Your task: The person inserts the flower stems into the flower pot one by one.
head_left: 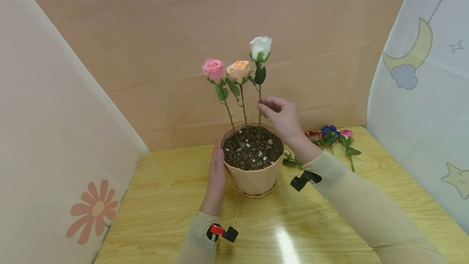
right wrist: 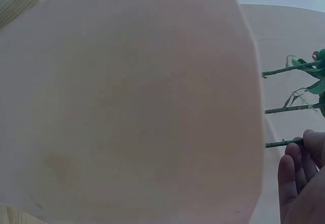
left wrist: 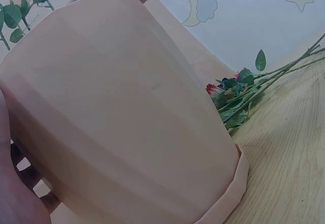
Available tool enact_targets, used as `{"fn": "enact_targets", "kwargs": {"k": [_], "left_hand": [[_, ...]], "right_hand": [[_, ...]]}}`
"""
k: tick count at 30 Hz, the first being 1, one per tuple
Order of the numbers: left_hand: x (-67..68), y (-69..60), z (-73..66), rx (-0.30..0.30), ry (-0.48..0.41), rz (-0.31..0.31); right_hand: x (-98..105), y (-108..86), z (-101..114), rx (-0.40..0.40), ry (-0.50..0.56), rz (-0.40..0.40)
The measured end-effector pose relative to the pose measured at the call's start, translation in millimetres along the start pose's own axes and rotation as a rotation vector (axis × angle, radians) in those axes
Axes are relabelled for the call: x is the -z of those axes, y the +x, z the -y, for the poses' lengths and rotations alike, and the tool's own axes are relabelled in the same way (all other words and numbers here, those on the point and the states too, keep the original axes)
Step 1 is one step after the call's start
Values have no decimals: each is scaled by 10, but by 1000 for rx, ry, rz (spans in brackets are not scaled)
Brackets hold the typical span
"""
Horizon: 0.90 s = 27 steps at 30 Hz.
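Note:
A peach plastic flowerpot (head_left: 253, 178) full of dark soil (head_left: 249, 156) stands on a saucer (head_left: 258, 194). Three artificial roses rise from the soil: a pink rose (head_left: 214, 70), a peach rose (head_left: 239, 71) and a taller white rose (head_left: 261, 48). With thumb and fingertips my right hand (head_left: 283, 117) pinches the white rose's stem above the pot rim; the right wrist view shows this pinch on the stem (right wrist: 279, 144). My left hand (head_left: 218, 176) lies along the pot's left side, its palm against the wall, and the left wrist view shows part of that hand (left wrist: 18, 183).
On the wooden table (head_left: 165, 199), right of the pot, lie more artificial flowers: a blue flower (head_left: 329, 129), a red flower (head_left: 314, 135) and a pink rose (head_left: 346, 133). A cloth backdrop (head_left: 176, 52) hangs behind, with patterned cloth panels (head_left: 410, 105) at the sides.

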<state>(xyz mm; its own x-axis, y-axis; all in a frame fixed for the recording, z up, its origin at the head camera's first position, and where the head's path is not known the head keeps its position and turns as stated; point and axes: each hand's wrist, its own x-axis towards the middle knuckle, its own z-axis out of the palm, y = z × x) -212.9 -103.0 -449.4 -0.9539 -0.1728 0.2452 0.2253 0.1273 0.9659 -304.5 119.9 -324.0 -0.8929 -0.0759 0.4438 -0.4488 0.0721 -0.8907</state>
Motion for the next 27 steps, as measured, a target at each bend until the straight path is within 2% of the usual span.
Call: {"fn": "enact_targets", "kwargs": {"k": [12, 27], "left_hand": [[-1, 21, 24, -7, -13, 8], [8, -10, -1, -21, -4, 14]], "right_hand": [[0, 16, -132, -4, -93, 20], [-5, -83, -92, 46, -248, 30]]}}
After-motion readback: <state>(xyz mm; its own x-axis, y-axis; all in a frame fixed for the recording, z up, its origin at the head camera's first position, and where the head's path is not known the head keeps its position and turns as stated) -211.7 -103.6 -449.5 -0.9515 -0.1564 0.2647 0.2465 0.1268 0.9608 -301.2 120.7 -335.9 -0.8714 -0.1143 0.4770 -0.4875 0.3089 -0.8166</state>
